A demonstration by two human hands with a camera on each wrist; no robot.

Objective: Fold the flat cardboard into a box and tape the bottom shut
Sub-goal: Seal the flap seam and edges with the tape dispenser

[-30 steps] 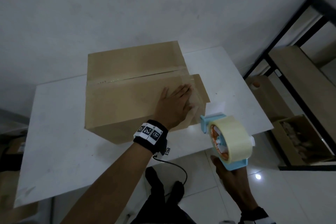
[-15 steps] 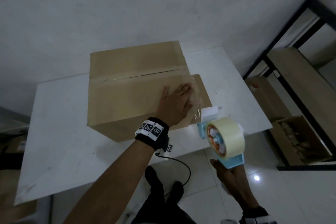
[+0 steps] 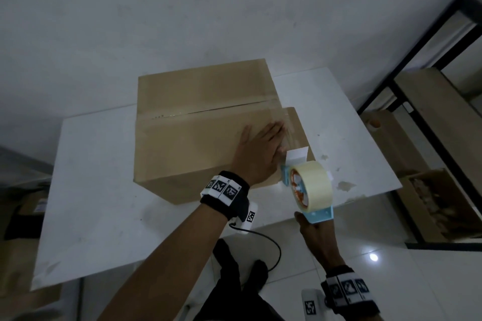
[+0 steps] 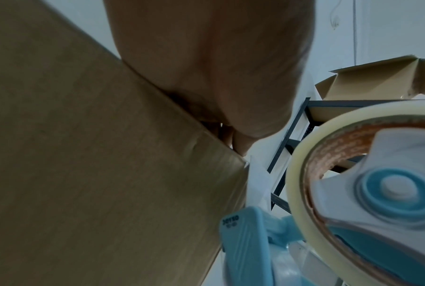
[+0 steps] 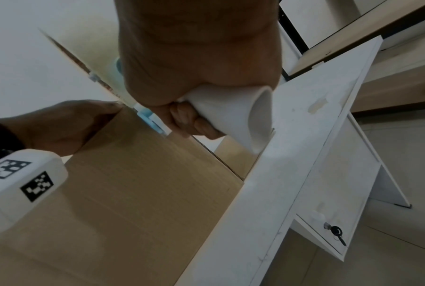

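Note:
A brown cardboard box (image 3: 198, 122) stands on the white table (image 3: 104, 203), flaps closed on top, with clear tape along the seam. My left hand (image 3: 260, 151) presses flat on the box top near its right edge, fingers straight. My right hand (image 3: 317, 236) grips the white handle (image 5: 233, 114) of a light-blue tape dispenser (image 3: 310, 185) carrying a roll of clear tape. The dispenser's front end sits at the box's near right corner, beside my left hand's fingers. In the left wrist view, the roll (image 4: 334, 158) fills the right side, next to the box side (image 4: 84, 174).
A black metal shelf frame (image 3: 407, 65) stands to the right with wooden boards and an open cardboard box (image 3: 438, 206) on the floor. The table's front edge (image 5: 267, 193) runs just below the dispenser. A cable (image 3: 271, 242) hangs from my left wrist device.
My right hand has carried the tape dispenser up and left, from off the table's front edge to the box's near right corner. The left hand stays pressed on the box top.

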